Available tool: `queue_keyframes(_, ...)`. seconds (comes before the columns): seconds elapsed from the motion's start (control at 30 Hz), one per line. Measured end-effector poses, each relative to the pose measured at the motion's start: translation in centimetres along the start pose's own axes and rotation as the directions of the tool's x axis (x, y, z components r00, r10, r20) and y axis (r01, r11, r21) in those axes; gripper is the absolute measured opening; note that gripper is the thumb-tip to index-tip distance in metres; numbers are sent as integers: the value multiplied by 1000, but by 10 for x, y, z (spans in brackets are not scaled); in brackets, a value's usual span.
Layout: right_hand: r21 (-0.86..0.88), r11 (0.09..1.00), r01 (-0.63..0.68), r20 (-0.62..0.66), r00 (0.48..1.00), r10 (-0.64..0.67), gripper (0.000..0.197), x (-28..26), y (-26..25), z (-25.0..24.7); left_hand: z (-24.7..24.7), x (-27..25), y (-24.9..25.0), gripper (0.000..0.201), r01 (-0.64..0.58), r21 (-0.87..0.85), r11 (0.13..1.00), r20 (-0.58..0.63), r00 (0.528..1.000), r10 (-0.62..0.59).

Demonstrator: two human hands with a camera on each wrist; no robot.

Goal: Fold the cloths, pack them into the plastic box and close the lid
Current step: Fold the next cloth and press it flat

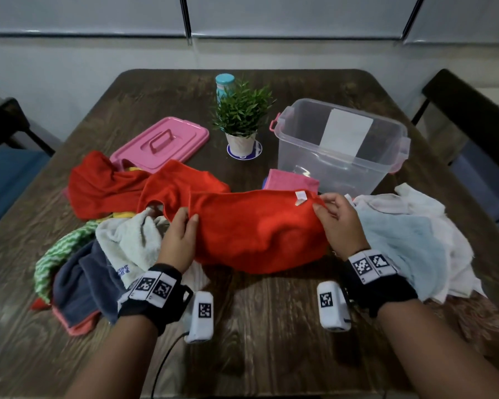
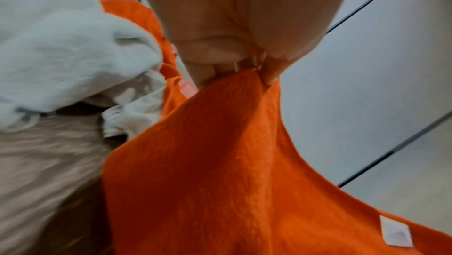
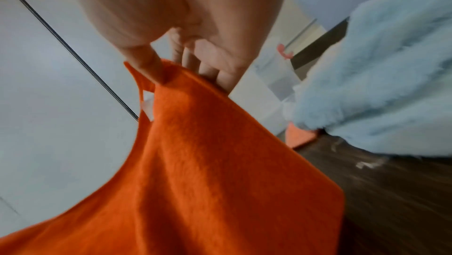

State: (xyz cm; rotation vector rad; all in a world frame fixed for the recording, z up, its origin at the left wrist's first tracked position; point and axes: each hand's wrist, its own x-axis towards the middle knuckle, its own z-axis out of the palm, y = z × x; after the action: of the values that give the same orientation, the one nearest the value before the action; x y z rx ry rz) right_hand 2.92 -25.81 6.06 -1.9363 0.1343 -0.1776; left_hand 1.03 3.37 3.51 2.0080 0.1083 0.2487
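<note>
**Two hands hold up the red cloth**

The left hand (image 1: 181,234) pinches one top corner of the red cloth (image 1: 254,228) between thumb and fingers. The right hand (image 1: 336,223) pinches the other top corner, close to a small white tag (image 1: 300,197). The cloth hangs between them, over the table (image 1: 257,326). It sags a bit in the middle and looks soft and fuzzy.

This looks like the start of a fold. Not much seems done yet. One pink cloth (image 1: 291,181) lies flat and square beside the plastic box (image 1: 340,145), so it may be folded already. The box is see-through, and I can't see any cloth in it (a white patch shows on its side). The pink lid (image 1: 162,142) lies well apart from it, on the left, hard and shiny with a handle on top.

Lots is left. There is a crumpled pile on the left with a fluffy white towel (image 1: 130,240), a dark blue cloth (image 1: 84,280) and a green zigzag one (image 1: 58,254). A light blue cloth (image 1: 401,243) and white ones lie on the right.
</note>
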Motion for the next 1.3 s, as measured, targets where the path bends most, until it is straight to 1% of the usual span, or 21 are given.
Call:
queue_keyframes(0.07,-12,1000,-4,88,996,5,12,4,-15,-3,-3,6,16,13,-41,8,999,2,999,41)
queue_keyframes(0.17,-3,1000,29,174,984,-28,8,4,-34,-12,-12,7,34,8,-94,31,995,-11,995,95)
queue_keyframes(0.27,108,994,1,194,981,-23,8,0,-54,-27,-27,3,49,6,-153,80,985,-30,987,155)
queue_keyframes(0.37,205,979,-14,189,982,-26,13,-3,-68,-42,-43,3,62,16,-148,82,986,-42,987,152)
queue_keyframes(0.43,187,982,-35,174,985,2,17,1,-67,-48,-51,8,63,12,-106,46,993,-52,993,109)
queue_keyframes(0.5,116,990,-76,173,983,55,12,9,-53,-49,-52,16,52,8,-59,69,996,-48,997,62)
queue_keyframes(0.57,-108,988,-112,214,968,133,12,19,-26,-44,-43,21,28,13,15,134,991,-18,1000,-13)
queue_keyframes(0.63,-328,932,-153,259,934,244,14,25,7,-30,-27,22,2,14,143,207,968,57,986,-157)
queue_keyframes(0.7,-424,885,-195,217,926,308,14,21,35,-12,-8,17,-26,3,275,304,912,114,940,-321)
queue_keyframes(0.77,-427,866,-259,125,932,340,27,13,61,5,7,9,-53,21,348,358,867,111,906,-409)
queue_keyframes(0.8,-442,853,-277,92,932,350,36,5,69,11,13,4,-62,29,357,341,869,102,905,-412)
queue_keyframes(0.87,-590,779,-213,88,942,324,46,-11,82,19,22,-8,-73,43,302,391,870,72,932,-355)
queue_keyframes(0.93,-739,673,-30,183,953,243,45,-31,85,24,30,-23,-78,54,181,523,833,110,955,-276)
queue_keyframes(0.97,-767,637,77,266,941,207,45,-41,86,26,34,-33,-77,60,114,561,820,177,951,-253)
queue_keyframes(1.03,-768,595,238,441,870,221,48,-60,91,34,43,-52,-78,87,19,594,804,377,876,-299)
queue_keyframes(1.07,-770,569,288,500,826,259,54,-67,95,38,46,-59,-82,105,-26,621,783,462,820,-339)
queue_keyframes(1.1,-783,538,313,528,791,309,62,-72,100,40,50,-65,-85,115,-80,654,752,518,772,-369)
queue_keyframes(1.13,-797,514,317,532,771,350,68,-75,103,41,51,-68,-87,118,-134,684,717,546,746,-382)
queue_keyframes(1.17,-811,497,309,523,764,378,72,-75,105,41,51,-69,-90,117,-175,702,690,557,739,-379)
queue_keyframes(1.23,-830,467,305,504,769,394,73,-70,104,37,50,-67,-89,112,-211,710,672,558,750,-355)
queue_keyframes(1.3,-819,447,359,525,784,333,69,-69,97,35,50,-68,-83,101,-259,708,657,555,778,-293)
